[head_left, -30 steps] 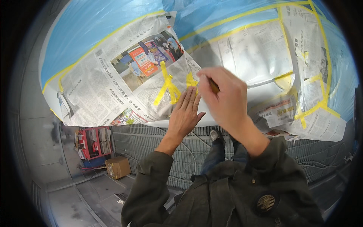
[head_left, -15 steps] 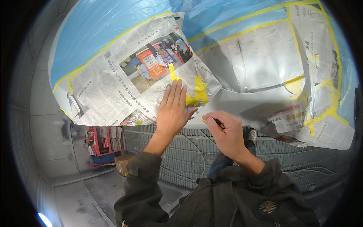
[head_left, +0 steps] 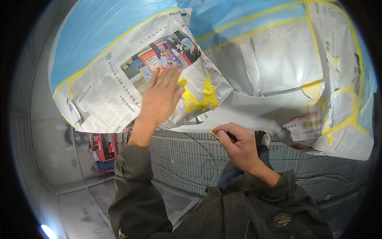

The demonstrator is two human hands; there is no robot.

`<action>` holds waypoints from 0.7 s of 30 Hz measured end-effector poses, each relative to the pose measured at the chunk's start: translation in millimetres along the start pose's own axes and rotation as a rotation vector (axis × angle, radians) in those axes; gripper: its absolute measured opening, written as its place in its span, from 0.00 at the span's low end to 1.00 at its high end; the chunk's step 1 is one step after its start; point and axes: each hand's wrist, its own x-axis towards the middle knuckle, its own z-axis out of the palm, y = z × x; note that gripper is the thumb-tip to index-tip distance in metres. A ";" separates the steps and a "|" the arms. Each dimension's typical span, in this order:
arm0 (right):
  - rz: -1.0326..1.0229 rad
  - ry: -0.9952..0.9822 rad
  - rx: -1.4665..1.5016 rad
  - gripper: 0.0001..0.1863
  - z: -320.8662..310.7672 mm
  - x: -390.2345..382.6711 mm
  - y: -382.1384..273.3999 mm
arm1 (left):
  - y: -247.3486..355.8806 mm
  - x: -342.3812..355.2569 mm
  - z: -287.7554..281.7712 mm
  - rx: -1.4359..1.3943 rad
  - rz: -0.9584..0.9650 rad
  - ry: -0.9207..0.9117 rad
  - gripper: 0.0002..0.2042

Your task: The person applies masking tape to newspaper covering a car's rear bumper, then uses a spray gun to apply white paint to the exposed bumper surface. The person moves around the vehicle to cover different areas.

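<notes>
My left hand (head_left: 159, 95) lies flat with fingers stretched out on a newspaper sheet (head_left: 99, 95) that covers the left part of a pale, curved panel (head_left: 242, 109). Just right of that hand, crossing strips of yellow masking tape (head_left: 207, 95) are stuck to the crumpled paper. Below the panel's near edge, my right hand (head_left: 238, 145) is closed with the fingers curled. A bit of yellow masking tape (head_left: 214, 131) shows at its fingertips; the rest of what it grips is hidden by the hand.
Blue plastic film (head_left: 91, 36) spreads over the far side, edged with yellow tape. More taped newspaper (head_left: 284, 59) covers the panel's right half. Underfoot is a metal floor grating (head_left: 183, 159) with a thin hose across it. A red rack (head_left: 104, 147) stands lower left.
My left hand has slid up and left over the newspaper, now covering the tape strip that stuck out beyond its fingers. My right hand has barely moved; the view has shifted slightly.
</notes>
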 end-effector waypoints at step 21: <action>0.060 -0.340 -0.088 0.32 34.8 19.4 23.1 | 82.3 -103.3 20.7 -1.266 -0.572 0.051 0.16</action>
